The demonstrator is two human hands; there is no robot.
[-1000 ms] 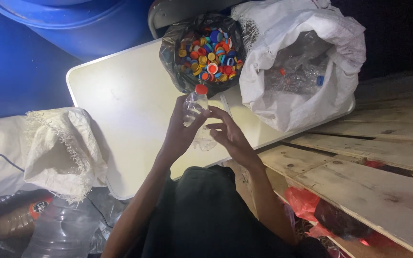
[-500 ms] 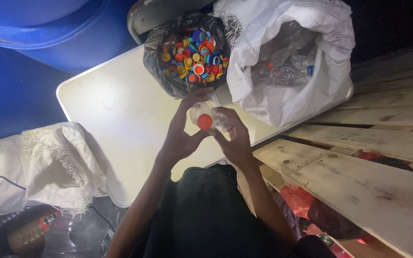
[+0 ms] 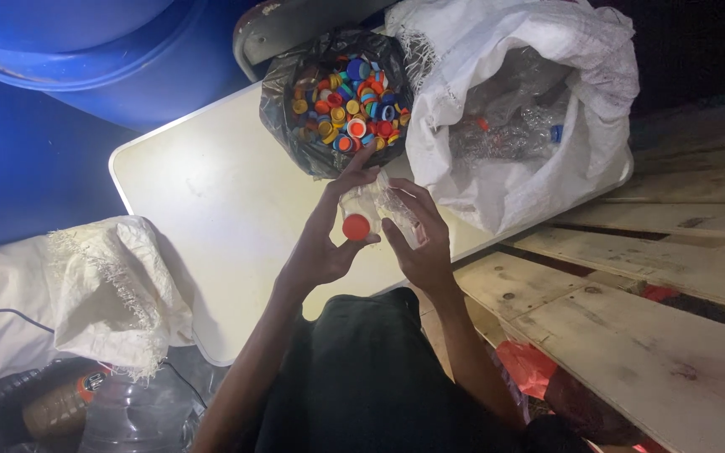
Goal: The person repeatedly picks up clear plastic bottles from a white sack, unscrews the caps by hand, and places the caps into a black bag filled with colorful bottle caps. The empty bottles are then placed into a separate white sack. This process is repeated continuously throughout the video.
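A big blue plastic drum point(image 3: 86, 50) fills the top left, smooth and curved. Below it a pale, rounded-corner table point(image 3: 211, 201) runs across the middle, matte and bare at its near end; rough wooden pallet boards point(image 3: 631, 277) lie to the right. On the table's far end a coarse white woven sack point(image 3: 547, 92), frayed at its mouth, holds crumpled clear bottles. Beside it a glossy black plastic bag point(image 3: 283, 92) is full of small round bottle caps point(image 3: 350, 105) in red, orange, yellow and blue. Another frayed white sack point(image 3: 102, 294) slumps at lower left.

Above the table's near edge, the person holds a small clear plastic bottle point(image 3: 375, 205), crinkled and thin-walled. The right hand point(image 3: 421, 243) is curled around its body. The left hand point(image 3: 325, 243) cups the neck end, fingers partly closed around the orange-red cap point(image 3: 356, 226).

Unscrewing would likely go best with a firm but light hold on the body, since thin plastic buckles, while the left fingers pinch the ridged cap squarely.
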